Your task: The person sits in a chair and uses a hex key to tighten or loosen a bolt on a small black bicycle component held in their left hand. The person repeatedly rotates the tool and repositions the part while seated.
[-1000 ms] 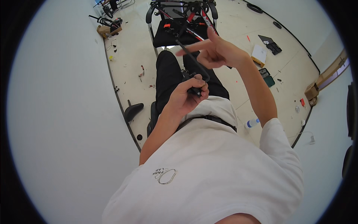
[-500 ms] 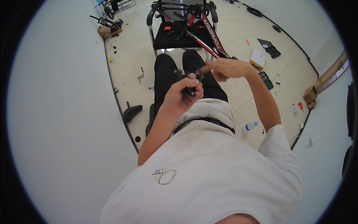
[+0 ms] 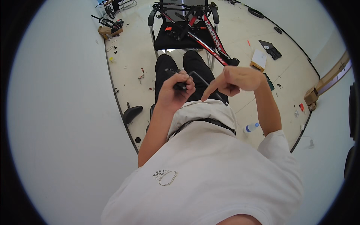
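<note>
Above my lap, my left hand [image 3: 175, 89] is closed around a small black bicycle part [image 3: 180, 86], whose exact kind is mostly covered by the fingers. Beside it, a dark L-shaped hex key [image 3: 200, 78] has its bent end at the part, and its long arm slants down to the right. My right hand [image 3: 237, 81] reaches in from the right, index finger stretched across the key's long arm and other fingers loosely bent. It does not grip the key; whether the finger touches it I cannot tell.
A black chair [image 3: 170, 42] ahead carries a red and black bicycle frame [image 3: 213, 35]. On the floor lie a saddle [image 3: 133, 112], a water bottle [image 3: 251, 127], a white-topped box [image 3: 259, 59] and a black tool case [image 3: 273, 51]. A wall [image 3: 67, 123] runs along the left.
My right hand has moved down and right, its index finger now pointing downward. The hex key's long arm has swung down to the right. My left hand has shifted slightly left with the part.
</note>
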